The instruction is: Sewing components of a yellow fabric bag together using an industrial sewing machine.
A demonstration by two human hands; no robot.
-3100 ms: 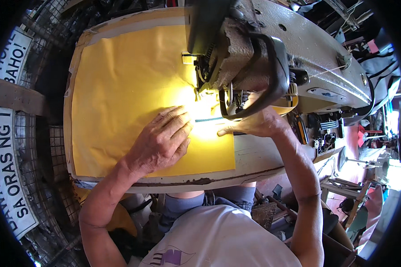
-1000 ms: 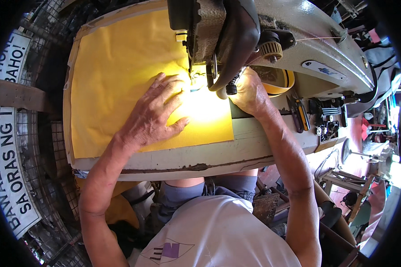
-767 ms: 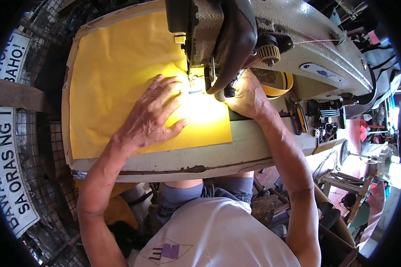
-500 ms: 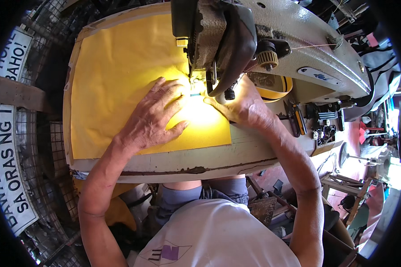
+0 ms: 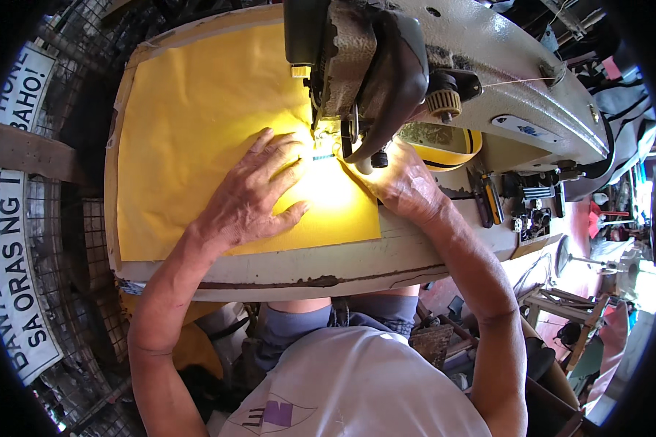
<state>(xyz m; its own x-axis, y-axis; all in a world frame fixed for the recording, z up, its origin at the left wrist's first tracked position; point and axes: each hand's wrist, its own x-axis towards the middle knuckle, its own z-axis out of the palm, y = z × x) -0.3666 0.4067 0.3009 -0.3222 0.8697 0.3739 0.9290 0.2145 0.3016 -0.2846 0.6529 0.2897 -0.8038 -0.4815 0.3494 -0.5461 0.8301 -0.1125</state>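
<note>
A large sheet of yellow fabric [image 5: 189,109] lies under the needle area of a sewing machine [image 5: 517,95], lit by a bright lamp glow. My left hand [image 5: 262,186] rests flat on the fabric, just left of the presser foot, fingers spread. At the sheet's right edge, my right hand [image 5: 408,186] holds the border; its thumb is tucked by the raised edge and its other fingers are partly hidden behind the machine's dark lever [image 5: 397,87]. A small teal strip [image 5: 323,157] shows on the fabric between the hands, near the foot.
A yellow band with a dark edge [image 5: 455,156] curves beneath the machine arm. Snips with orange-and-black handles [image 5: 493,200] lie on the right of the worn table [image 5: 284,271]. A bobbin winder [image 5: 536,218] sits beyond them. Wire mesh [image 5: 47,255] with signs stands at the left.
My right hand has turned slightly, and its thumb no longer lies on top of the fabric; the edge there is now lifted. My left hand stays nearly in place.
</note>
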